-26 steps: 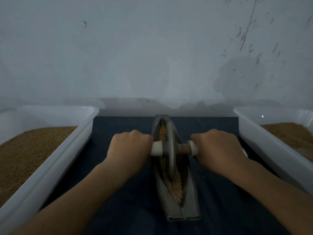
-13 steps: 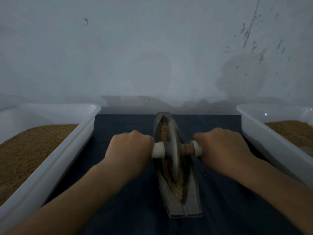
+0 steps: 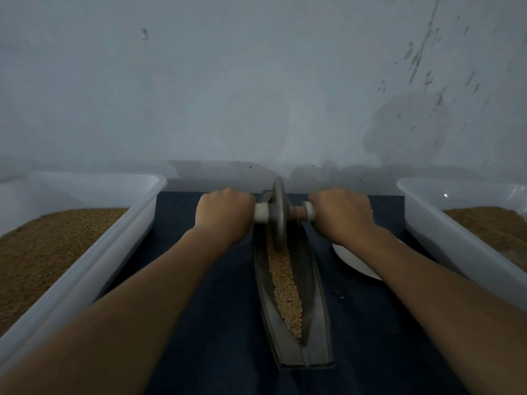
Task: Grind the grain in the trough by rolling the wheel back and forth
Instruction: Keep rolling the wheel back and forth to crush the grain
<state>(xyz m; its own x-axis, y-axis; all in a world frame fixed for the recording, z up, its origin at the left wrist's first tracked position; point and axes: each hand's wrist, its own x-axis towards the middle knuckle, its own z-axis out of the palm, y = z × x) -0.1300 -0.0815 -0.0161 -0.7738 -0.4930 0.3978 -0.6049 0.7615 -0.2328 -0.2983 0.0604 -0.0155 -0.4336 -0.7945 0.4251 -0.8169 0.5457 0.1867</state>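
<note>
A wheel at the trough's far end, gripped by two hands.
Fingers fully curled, left hand and right hand clasp its handle; grain lies along the trough.

Your open lanes: dark-blue cloth beside the grey metal trough. White plastic tub blocks frame left, matching tub frame right.
</note>
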